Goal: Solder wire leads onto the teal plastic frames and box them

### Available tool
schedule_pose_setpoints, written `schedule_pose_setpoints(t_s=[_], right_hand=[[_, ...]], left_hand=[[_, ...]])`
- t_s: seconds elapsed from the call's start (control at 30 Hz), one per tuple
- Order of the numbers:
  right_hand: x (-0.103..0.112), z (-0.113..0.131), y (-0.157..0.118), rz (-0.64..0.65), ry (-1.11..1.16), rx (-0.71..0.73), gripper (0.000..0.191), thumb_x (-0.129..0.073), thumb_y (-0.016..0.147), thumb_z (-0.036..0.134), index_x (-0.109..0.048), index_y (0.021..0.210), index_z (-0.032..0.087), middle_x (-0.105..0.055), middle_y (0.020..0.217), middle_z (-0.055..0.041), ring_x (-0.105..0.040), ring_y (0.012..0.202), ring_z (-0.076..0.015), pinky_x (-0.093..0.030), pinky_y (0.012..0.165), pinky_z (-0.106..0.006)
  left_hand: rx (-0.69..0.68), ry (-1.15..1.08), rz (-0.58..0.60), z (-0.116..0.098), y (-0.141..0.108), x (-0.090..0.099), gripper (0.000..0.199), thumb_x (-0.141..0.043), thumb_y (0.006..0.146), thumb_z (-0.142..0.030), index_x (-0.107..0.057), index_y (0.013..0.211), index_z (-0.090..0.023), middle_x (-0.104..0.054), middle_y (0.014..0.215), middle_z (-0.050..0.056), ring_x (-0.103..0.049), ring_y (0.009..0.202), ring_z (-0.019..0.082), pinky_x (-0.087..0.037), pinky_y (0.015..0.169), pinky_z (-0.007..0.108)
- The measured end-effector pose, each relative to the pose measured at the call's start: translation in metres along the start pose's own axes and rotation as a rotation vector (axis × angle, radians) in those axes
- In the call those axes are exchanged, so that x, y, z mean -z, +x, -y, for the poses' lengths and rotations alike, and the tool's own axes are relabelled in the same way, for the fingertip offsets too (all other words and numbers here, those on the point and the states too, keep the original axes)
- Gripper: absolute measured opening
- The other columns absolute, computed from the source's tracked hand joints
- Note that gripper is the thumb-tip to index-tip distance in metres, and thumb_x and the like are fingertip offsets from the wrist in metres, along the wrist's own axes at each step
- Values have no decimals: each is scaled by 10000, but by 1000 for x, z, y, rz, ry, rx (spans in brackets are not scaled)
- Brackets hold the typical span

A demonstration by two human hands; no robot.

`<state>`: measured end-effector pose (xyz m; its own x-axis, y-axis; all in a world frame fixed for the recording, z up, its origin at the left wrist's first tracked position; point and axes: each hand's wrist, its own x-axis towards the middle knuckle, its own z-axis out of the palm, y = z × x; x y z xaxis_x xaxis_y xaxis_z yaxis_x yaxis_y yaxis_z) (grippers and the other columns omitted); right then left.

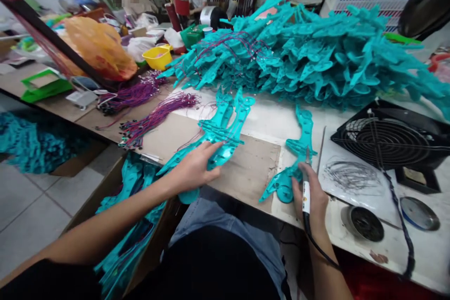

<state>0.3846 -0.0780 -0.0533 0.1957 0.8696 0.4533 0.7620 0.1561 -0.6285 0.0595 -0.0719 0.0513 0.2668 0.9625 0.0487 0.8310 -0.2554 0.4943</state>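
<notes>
My left hand (197, 165) rests on a pair of turquoise plastic pieces (230, 119) side by side at the table's front edge, thumb and fingers apart. Thin purple and red wires run around these pieces. In my right hand (314, 192) is a soldering iron (306, 192) with a white grip and black cable, its tip pointing away from me. Under that tip lies a single turquoise plastic piece (302, 133); whether the tip touches it I cannot tell. Bundles of purple-red wires (161, 115) lie to the left of my left hand.
A large heap of turquoise pieces (302, 51) covers the back of the table. At right are a black fan (386, 138), a round tin (363, 224) and a sponge holder (416, 178). A cardboard box (146, 248) of pieces stands at lower left. Two people sit farther back.
</notes>
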Motion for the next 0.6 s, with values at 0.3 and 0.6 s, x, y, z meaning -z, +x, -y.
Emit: schedule_pose_setpoints(t_s=[0.3, 0.6], right_hand=[[-15, 14, 4, 28, -25, 51, 450, -543, 907, 380, -587, 1318, 201, -681, 1248, -88, -679, 1105, -239, -532, 999, -377], [-30, 13, 9, 3, -47, 117, 440, -534, 927, 412, -571, 1331, 240, -671, 1269, -71, -682, 1111, -247, -556, 970, -380]], left_hand=[[64, 103, -43, 75, 16, 23, 592, -525, 822, -374, -556, 1363, -136, -638, 1077, 102, -636, 969, 251, -508, 907, 361], [-6, -18, -131, 99, 32, 21, 519, -668, 787, -416, -639, 1263, -210, -660, 1126, 105, -616, 1080, 260, -493, 980, 387]])
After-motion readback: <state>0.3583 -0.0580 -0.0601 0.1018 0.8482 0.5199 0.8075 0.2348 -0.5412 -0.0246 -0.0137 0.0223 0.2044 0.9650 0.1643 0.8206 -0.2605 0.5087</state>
